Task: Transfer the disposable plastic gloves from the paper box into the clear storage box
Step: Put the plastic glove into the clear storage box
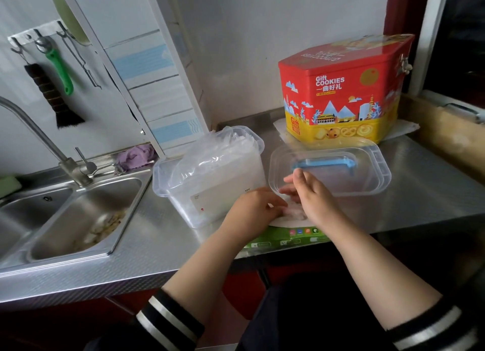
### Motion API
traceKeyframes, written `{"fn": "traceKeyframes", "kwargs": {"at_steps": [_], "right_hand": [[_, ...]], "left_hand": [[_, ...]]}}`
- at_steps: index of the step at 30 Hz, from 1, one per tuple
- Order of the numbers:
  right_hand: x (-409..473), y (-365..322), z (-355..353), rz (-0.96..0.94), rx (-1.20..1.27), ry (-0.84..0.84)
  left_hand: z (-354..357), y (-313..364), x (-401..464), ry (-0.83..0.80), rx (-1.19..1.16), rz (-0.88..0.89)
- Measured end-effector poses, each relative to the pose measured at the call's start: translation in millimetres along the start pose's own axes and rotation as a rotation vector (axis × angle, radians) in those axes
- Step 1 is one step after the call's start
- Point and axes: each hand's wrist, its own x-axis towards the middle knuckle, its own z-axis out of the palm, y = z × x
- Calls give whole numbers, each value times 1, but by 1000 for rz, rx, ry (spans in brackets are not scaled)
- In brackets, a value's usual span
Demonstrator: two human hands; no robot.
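The clear plastic storage box (210,177), left on the steel bench (420,193), already holds thin plastic gloves (210,151). Both hands, left (252,209) and right (309,196), dig close together into the green-and-white paper box (286,236) at the near edge; whether they grip gloves, I cannot tell. Best gather a flat stack, then lift leftward.

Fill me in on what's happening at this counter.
A person is moving disposable gloves out of a green-and-white paper box at the counter's front edge. Both the left hand and the right hand are at the box's opening, on thin plastic there; the exact grip is unclear. The clear storage box beside it already holds plenty of gloves. Its lid lies apart, nearer the cookie tin.
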Motion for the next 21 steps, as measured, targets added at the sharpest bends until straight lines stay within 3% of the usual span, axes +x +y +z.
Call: {"fn": "traceKeyframes", "kwargs": {"at_steps": [9,15,18,21], "right_hand": [[-9,-4,-6,-23,-10,55],[-26,-16,-23,17,-551,-336],[-29,-12,-25,-13,-670,-341],[-32,-9,-25,-33,-678,-304]], "left_hand": [[12,0,-6,109,31,19],[9,-2,-4,162,52,30],[7,0,-3,232,-84,-26],[-8,10,-1,404,-308,-81]]}}
